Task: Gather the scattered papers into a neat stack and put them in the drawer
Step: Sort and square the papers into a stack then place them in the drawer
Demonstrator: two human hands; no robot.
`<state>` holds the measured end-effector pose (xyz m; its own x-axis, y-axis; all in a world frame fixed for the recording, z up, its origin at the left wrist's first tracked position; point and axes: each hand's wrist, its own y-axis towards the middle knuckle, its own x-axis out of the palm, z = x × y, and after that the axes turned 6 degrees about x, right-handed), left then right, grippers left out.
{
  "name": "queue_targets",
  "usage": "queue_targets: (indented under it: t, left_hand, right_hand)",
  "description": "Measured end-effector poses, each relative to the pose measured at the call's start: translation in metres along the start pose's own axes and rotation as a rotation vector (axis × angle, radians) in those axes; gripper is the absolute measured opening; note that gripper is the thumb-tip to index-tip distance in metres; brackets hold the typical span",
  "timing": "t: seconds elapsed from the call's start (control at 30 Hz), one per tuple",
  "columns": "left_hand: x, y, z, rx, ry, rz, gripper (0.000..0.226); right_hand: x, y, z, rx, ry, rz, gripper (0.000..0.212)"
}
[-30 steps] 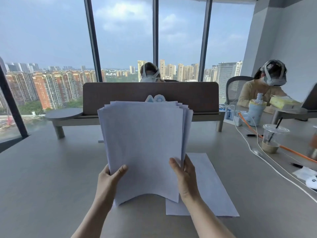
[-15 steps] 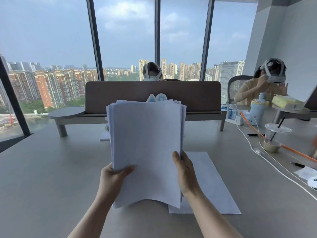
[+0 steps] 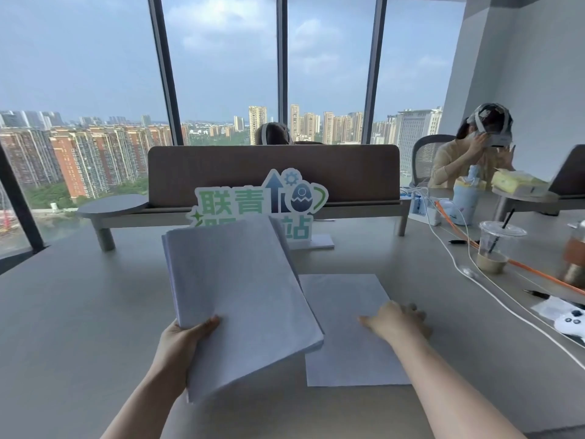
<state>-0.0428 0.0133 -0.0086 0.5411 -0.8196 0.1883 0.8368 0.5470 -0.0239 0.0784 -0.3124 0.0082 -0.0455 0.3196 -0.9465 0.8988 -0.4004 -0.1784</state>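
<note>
Only the left hand (image 3: 177, 346) grips the paper stack (image 3: 240, 296), hiding its fingers; right hand (image 3: 395, 321) flat on 1 loose sheet (image 3: 345, 353).

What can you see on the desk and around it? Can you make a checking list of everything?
Surface: grey desk, mostly bare near the person.
Job's things: paper stack held up, tilted; one loose sheet lying flat on the desk. No drawer seen.
Clutter: plastic cup with straw, pen, white controller, green sign, tissue pack.
Grippers: left hand grips the stack's lower corner; right hand rests flat on the loose sheet.
Cables: white cable and orange cable run across the right side.
Surroundings: big windows with city view; two people in headsets beyond the divider.
</note>
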Motion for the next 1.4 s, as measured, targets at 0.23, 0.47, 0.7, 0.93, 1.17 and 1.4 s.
queue_targets:
  t: [0.23, 0.47, 0.7, 0.93, 1.17, 1.4]
  left_hand:
    - [-0.005, 0.005, -0.006, -0.039, -0.002, 0.034, 0.028]
    - [-0.008, 0.008, -0.003, -0.075, 0.007, 0.025, 0.027]
    - [-0.017, 0.015, 0.001, -0.162, 0.057, 0.002, 0.033]
    - [-0.017, 0.015, 0.008, -0.206, 0.080, -0.041, 0.031]
    - [-0.019, 0.018, 0.008, -0.229, 0.085, -0.066, 0.036]
    - [-0.023, 0.018, 0.006, -0.219, 0.074, -0.115, 0.039]
  right_hand:
    - [-0.007, 0.012, -0.003, 0.078, -0.026, -0.055, 0.081]
    - [0.004, 0.026, 0.006, 0.045, 0.120, -0.099, 0.043]
    - [-0.013, 0.024, 0.009, -0.274, 0.289, 0.278, 0.019]
    - [-0.064, -0.006, -0.024, -0.463, 0.530, 0.355, 0.018]
    - [-0.079, -0.023, -0.049, -0.520, 0.791, 0.215, 0.013]
    - [-0.074, -0.023, -0.069, -0.513, 1.055, 0.034, 0.010]
